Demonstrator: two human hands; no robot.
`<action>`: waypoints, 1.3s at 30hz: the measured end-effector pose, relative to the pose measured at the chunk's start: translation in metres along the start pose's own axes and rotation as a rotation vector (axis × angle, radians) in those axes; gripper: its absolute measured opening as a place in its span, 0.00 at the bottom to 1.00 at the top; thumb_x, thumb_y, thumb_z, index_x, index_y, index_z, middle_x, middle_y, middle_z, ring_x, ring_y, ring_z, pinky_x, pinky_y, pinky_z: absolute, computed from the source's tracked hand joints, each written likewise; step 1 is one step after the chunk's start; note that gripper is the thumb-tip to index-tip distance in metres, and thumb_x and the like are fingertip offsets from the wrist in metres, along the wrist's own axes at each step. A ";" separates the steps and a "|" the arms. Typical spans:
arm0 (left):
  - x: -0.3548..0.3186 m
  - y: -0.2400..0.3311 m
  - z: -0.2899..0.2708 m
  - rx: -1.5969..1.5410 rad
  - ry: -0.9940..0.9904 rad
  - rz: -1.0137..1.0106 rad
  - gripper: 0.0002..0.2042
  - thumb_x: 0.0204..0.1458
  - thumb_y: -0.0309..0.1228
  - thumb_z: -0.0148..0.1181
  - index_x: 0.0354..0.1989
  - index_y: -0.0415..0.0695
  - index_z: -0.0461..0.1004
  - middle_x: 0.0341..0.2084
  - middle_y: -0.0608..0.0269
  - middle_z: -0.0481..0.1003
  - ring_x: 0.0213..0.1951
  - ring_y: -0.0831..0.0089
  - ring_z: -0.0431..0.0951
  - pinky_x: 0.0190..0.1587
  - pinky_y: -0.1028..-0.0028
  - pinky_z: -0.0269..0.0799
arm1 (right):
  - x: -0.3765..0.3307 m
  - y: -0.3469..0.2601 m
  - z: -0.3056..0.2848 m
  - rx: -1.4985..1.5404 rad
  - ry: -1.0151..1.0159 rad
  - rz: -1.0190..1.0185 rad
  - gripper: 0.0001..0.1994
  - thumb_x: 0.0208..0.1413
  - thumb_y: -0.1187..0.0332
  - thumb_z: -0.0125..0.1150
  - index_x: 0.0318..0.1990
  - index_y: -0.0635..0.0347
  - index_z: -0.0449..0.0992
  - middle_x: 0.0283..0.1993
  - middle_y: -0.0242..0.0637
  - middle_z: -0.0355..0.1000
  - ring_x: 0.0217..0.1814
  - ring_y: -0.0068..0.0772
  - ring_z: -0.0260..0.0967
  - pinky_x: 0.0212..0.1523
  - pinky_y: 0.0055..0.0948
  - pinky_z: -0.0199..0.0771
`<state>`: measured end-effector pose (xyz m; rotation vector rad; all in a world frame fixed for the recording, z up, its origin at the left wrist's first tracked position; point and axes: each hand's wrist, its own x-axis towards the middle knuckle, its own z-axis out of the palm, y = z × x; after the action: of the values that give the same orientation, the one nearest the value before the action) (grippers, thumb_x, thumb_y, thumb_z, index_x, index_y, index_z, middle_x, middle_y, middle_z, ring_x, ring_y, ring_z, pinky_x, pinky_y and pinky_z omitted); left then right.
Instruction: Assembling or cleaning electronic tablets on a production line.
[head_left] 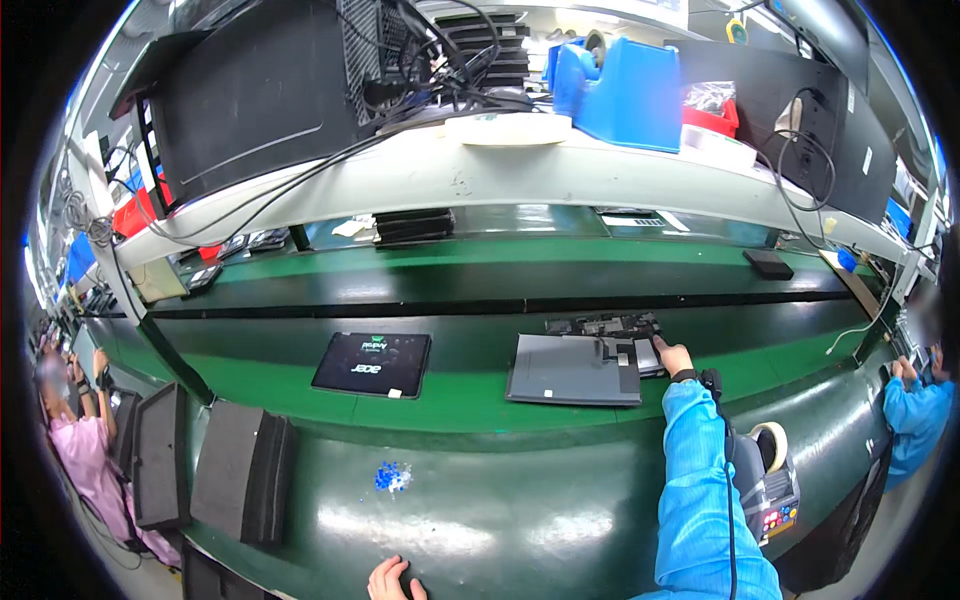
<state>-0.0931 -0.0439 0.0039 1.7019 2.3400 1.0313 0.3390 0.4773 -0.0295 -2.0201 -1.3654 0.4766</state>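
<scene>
My right hand (673,357), at the end of a blue sleeve with a black wrist strap, reaches out to a grey opened tablet (575,370) lying on the green belt. Its fingers rest on the tablet's right edge, where a circuit board part (606,325) shows behind. I cannot see anything gripped in that hand. My left hand (394,580) lies at the lower edge on the green bench front, fingers loosely curled, holding nothing. A second tablet with a dark lit screen (372,364) lies to the left on the belt.
Black foam trays (240,470) stand at the left. A tape dispenser (768,480) sits by my right arm. Small blue bits (392,478) lie on the bench. A white shelf (480,170) above carries black cases and a blue dispenser (620,90). Other people work at far left and right.
</scene>
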 end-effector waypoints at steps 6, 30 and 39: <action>0.003 0.005 -0.007 -0.033 0.025 -0.017 0.13 0.50 0.24 0.54 0.45 0.39 0.70 0.47 0.48 0.70 0.52 0.51 0.67 0.56 0.60 0.60 | -0.040 -0.047 -0.009 0.640 -0.306 0.273 0.28 0.56 0.51 0.57 0.48 0.73 0.67 0.45 0.49 0.68 0.46 0.54 0.68 0.37 0.59 0.75; 0.035 0.032 -0.002 -1.598 -0.700 -0.785 0.24 0.59 0.47 0.47 0.52 0.36 0.66 0.44 0.53 0.72 0.44 0.63 0.74 0.49 0.66 0.69 | -0.341 0.037 -0.110 1.002 -0.572 0.365 0.19 0.59 0.58 0.56 0.41 0.70 0.74 0.36 0.39 0.76 0.33 0.31 0.75 0.33 0.32 0.75; -0.013 0.031 0.027 -1.366 -0.501 -0.694 0.14 0.59 0.26 0.47 0.49 0.30 0.68 0.43 0.56 0.74 0.43 0.70 0.75 0.47 0.72 0.70 | -0.380 0.038 -0.109 0.119 0.046 -0.332 0.15 0.55 0.63 0.57 0.42 0.69 0.71 0.37 0.44 0.72 0.37 0.38 0.69 0.39 0.35 0.69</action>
<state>-0.0514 -0.0380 -0.0042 0.4587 1.1101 1.2846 0.2833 0.0856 0.0021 -1.6572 -1.5677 0.3492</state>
